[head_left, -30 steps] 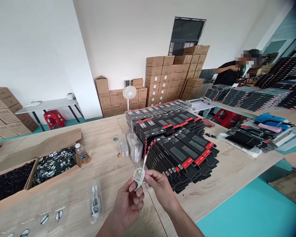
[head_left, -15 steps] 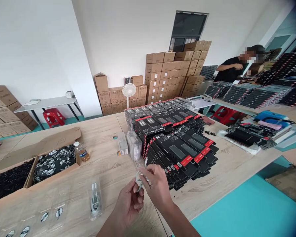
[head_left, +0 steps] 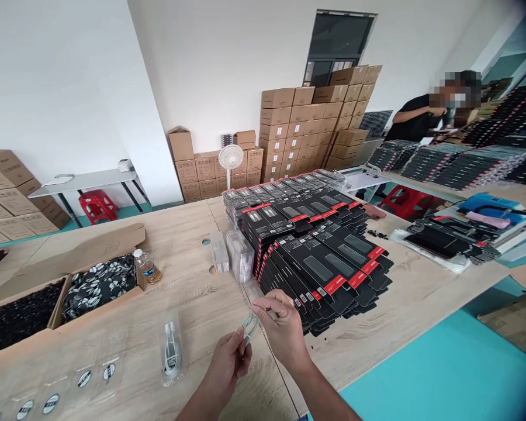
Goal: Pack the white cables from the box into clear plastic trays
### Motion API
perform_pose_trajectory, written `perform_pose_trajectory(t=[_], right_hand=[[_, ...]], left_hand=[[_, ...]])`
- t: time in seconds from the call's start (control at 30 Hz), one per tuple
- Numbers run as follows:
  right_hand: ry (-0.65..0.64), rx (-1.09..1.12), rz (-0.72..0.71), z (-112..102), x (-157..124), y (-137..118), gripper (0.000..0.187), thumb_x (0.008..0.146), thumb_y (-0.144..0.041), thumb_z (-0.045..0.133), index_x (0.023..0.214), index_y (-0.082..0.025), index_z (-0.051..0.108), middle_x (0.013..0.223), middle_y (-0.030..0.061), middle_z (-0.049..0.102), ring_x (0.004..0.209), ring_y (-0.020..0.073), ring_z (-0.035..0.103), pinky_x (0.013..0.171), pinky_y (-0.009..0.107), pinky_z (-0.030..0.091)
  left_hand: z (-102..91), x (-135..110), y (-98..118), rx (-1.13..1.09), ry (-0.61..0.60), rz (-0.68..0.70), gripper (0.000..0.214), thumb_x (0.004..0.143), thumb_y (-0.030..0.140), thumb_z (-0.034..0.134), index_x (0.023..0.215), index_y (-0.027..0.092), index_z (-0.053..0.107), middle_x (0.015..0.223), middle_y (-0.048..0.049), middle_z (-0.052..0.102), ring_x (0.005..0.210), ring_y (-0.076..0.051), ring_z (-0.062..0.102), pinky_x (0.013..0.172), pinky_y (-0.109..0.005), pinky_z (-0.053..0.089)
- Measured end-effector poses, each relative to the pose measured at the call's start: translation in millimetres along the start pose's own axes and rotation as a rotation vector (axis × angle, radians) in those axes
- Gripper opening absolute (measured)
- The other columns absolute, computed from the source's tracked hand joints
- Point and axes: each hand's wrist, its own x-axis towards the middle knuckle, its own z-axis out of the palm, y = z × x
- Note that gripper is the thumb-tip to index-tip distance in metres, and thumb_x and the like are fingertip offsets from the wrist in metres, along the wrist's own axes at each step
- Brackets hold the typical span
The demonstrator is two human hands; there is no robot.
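Observation:
A pale coiled cable (head_left: 249, 325) is stretched between my two hands above the wooden table. My left hand (head_left: 228, 359) pinches its lower end between thumb and fingers. At the upper end, the fingers of my right hand (head_left: 283, 327) are closed on the cable, and its plug is hidden there. To the left, a clear plastic tray (head_left: 173, 351) lies on the table with another white coiled cable (head_left: 171, 349) in it. Just beyond my hands are fanned black-and-red flat boxes (head_left: 319, 269) and a stack of clear trays (head_left: 241, 257).
Cartons hold black-and-white pieces (head_left: 100, 286) and small black parts (head_left: 21, 316) at left, beside a drink bottle (head_left: 148, 268). Clear sheets with oval labels (head_left: 84, 379) lie at front left. A co-worker (head_left: 414, 120) stands at far right behind stacked boxes (head_left: 469, 166).
My right hand has drawn slightly up and away from my left, so the cable's coil is pulled longer between them. The plug that stuck up earlier no longer shows.

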Motion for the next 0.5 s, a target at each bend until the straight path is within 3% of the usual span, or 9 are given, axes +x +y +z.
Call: perform_pose_trajectory(t=[0.1, 0.17, 0.23, 0.3, 0.33, 0.43, 0.5], right_hand=[[0.051, 0.089, 0.129, 2.8, -0.2, 2.2, 0.014, 0.078, -0.036, 0.066, 0.084, -0.024, 0.068, 0.082, 0.0030, 0.061, 0.080, 0.0195, 0.056, 0.080, 0.035, 0.042], [0.037, 0.194, 0.289, 8.5, -5.4, 5.2, 0.035, 0.072, -0.039, 0.071, 0.102, -0.023, 0.063, 0.094, 0.0048, 0.062, 0.084, 0.0197, 0.057, 0.077, 0.034, 0.044], [-0.151, 0.350, 0.456, 17.9, -15.2, 10.9, 0.052, 0.071, -0.046, 0.071, 0.115, -0.023, 0.056, 0.097, 0.0058, 0.063, 0.077, 0.0185, 0.059, 0.067, 0.032, 0.047], [-0.349, 0.521, 0.584, 28.6, -26.6, 21.7, 0.050, 0.077, -0.053, 0.061, 0.115, -0.022, 0.054, 0.089, 0.0046, 0.065, 0.064, 0.0158, 0.058, 0.056, 0.029, 0.045], [-0.377, 0.571, 0.617, 33.3, -31.9, 29.9, 0.047, 0.080, -0.056, 0.056, 0.112, -0.021, 0.054, 0.083, 0.0036, 0.065, 0.060, 0.0151, 0.058, 0.054, 0.028, 0.045], [-0.267, 0.401, 0.568, 39.3, -43.4, 66.3, 0.039, 0.084, -0.057, 0.048, 0.094, -0.020, 0.056, 0.072, 0.0015, 0.062, 0.062, 0.0161, 0.061, 0.056, 0.027, 0.046], [-0.306, 0.102, 0.485, 36.6, -48.7, 96.0, 0.038, 0.086, -0.054, 0.041, 0.087, -0.020, 0.057, 0.070, 0.0013, 0.061, 0.059, 0.0168, 0.062, 0.053, 0.028, 0.046]], left_hand=[[3.5, -4.0, 0.1, -0.123, 0.015, 0.002, 0.046, 0.068, 0.048, 0.074, 0.055, 0.016, 0.043, 0.059, -0.0016, 0.057, 0.047, -0.006, 0.046, 0.041, -0.019, 0.022], [5.6, -6.2, 0.6, -0.244, -0.010, -0.020, 0.044, 0.070, 0.044, 0.074, 0.056, 0.016, 0.043, 0.063, -0.0021, 0.059, 0.051, -0.007, 0.050, 0.043, -0.017, 0.028], [5.1, -6.8, -0.8, -0.296, -0.070, -0.050, 0.041, 0.074, 0.044, 0.071, 0.058, 0.016, 0.045, 0.064, -0.0030, 0.060, 0.051, -0.007, 0.052, 0.042, -0.017, 0.030], [-0.6, -5.7, -5.4, -0.283, -0.120, -0.102, 0.034, 0.078, 0.045, 0.066, 0.068, 0.015, 0.054, 0.067, -0.0053, 0.064, 0.051, -0.009, 0.056, 0.041, -0.017, 0.032], [-6.0, -4.8, -8.9, -0.275, -0.131, -0.144, 0.032, 0.080, 0.046, 0.063, 0.078, 0.015, 0.058, 0.073, -0.0073, 0.066, 0.054, -0.011, 0.059, 0.042, -0.017, 0.035], [-31.6, -1.8, -23.3, -0.287, -0.081, -0.307, 0.039, 0.083, 0.049, 0.057, 0.105, 0.017, 0.055, 0.091, -0.0131, 0.070, 0.067, -0.017, 0.067, 0.049, -0.021, 0.044], [-51.9, 0.9, -34.8, -0.285, 0.035, -0.376, 0.036, 0.083, 0.045, 0.059, 0.105, 0.017, 0.052, 0.091, -0.0132, 0.070, 0.069, -0.018, 0.068, 0.048, -0.021, 0.045]])
